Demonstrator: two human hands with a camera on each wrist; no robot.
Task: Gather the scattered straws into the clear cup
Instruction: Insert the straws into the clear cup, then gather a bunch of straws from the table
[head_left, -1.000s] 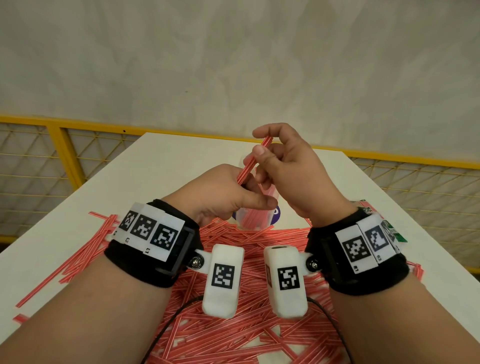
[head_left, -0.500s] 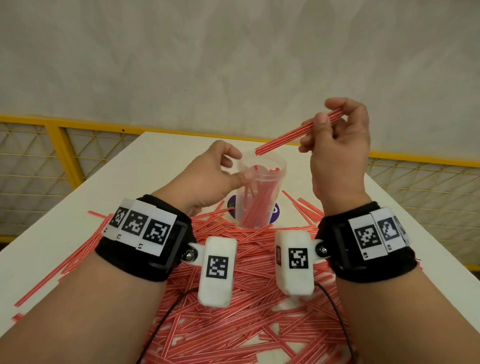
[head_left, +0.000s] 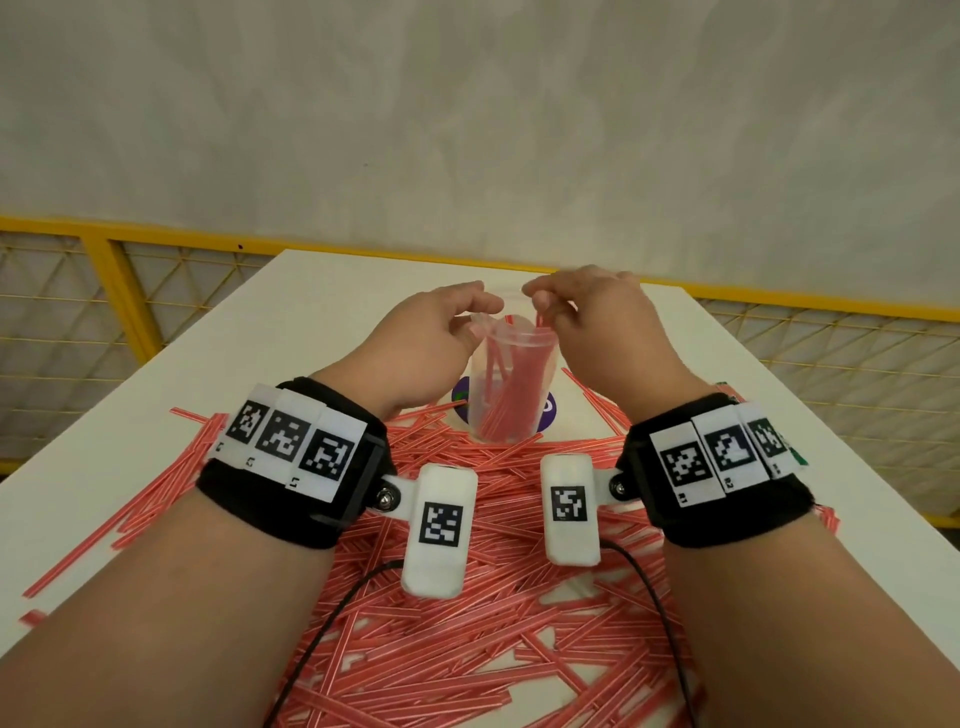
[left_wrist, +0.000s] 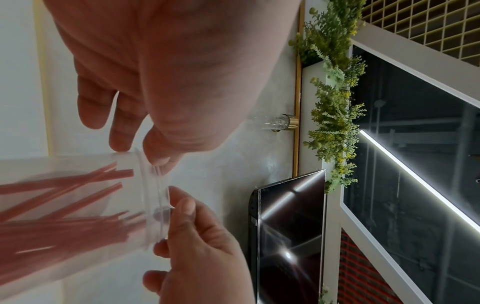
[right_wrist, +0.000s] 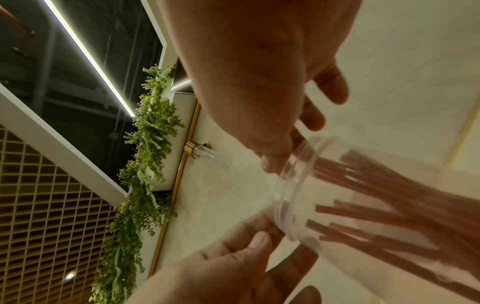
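A clear cup (head_left: 511, 387) stands upright on the white table (head_left: 311, 322) with several red straws inside. My left hand (head_left: 475, 318) holds the cup at its rim on the left, thumb and fingers curled round it; in the left wrist view its fingertips (left_wrist: 155, 158) touch the cup (left_wrist: 78, 205). Just over the right of the rim, my right hand (head_left: 543, 307) pinches the top end of one red straw (head_left: 540, 321) that points down into the cup. In the right wrist view the cup (right_wrist: 363, 216) lies below my right hand's thumb. A big pile of loose red straws (head_left: 493, 597) lies under my forearms.
More straws trail off to the left (head_left: 130, 509) and right (head_left: 597, 400) of the pile. A purple sticker (head_left: 549, 411) lies under the cup. A yellow mesh railing (head_left: 104, 291) runs behind and beside the table. Black cables (head_left: 332, 623) hang from the wrist cameras.
My right hand came down from above and to the right, and its straw now points down into the cup. My left hand stayed at the rim.
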